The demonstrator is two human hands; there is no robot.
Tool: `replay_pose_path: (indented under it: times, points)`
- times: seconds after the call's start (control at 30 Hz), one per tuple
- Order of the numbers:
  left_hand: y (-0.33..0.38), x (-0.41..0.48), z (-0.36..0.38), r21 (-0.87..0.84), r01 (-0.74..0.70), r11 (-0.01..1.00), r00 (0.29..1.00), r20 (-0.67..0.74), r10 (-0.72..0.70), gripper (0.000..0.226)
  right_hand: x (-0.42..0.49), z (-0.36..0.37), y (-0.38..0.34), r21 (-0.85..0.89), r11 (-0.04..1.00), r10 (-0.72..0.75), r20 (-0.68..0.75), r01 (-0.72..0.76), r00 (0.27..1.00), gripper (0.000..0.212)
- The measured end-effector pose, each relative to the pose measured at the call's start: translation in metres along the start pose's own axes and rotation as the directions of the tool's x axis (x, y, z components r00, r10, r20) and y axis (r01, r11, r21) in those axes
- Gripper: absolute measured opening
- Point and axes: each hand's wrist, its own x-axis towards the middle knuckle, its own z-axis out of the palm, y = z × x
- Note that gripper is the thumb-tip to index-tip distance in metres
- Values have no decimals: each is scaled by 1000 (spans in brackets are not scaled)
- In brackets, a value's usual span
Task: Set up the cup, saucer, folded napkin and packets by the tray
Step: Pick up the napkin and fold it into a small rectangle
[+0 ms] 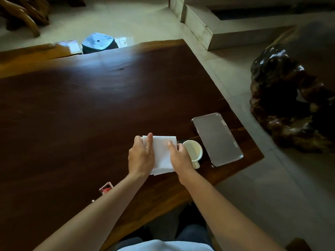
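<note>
Both hands, left hand (140, 156) and right hand (178, 154), pinch the white napkin (162, 153) flat on the table (72, 105), apparently creasing it just left of the cup (193, 150) beside the metal tray (217, 138).

perhaps a home: slab table (90, 105)

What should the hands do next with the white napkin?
Probably press the napkin flat and slide it into place beside the cup. Both the left hand and the right hand rest on it, it already looks folded, and it lies right next to the cup by the tray. A packet near the left forearm seems to wait for later.
</note>
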Motion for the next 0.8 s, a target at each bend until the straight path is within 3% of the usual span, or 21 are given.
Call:
replay_pose_path:
  times: [0.13, 0.3, 0.47, 0.67, 0.8]
  points:
    - [33, 5, 57, 25, -47, 999, 997, -57, 48, 47, 33, -46, -4, -206, 958, -236, -179, 198, 955, 45]
    - [77, 18, 139, -5, -26, 1000, 996, -89, 25, 42, 85, -129, 1, -304, 920, -322, -228, 247, 919, 37]
    - [107, 33, 224, -18, 38, 999, 987, -154, -41, 44, 145, -205, 5, -322, 888, -401, -189, 329, 896, 35]
    - [114, 53, 300, -57, 200, 978, 964, -165, -207, 48, 201, -259, 12, -345, 882, -382, -124, 321, 916, 37]
    - [101, 72, 335, -143, 352, 925, 929, -65, -363, 50, 239, -281, 15, -384, 890, -283, -36, 248, 959, 37]
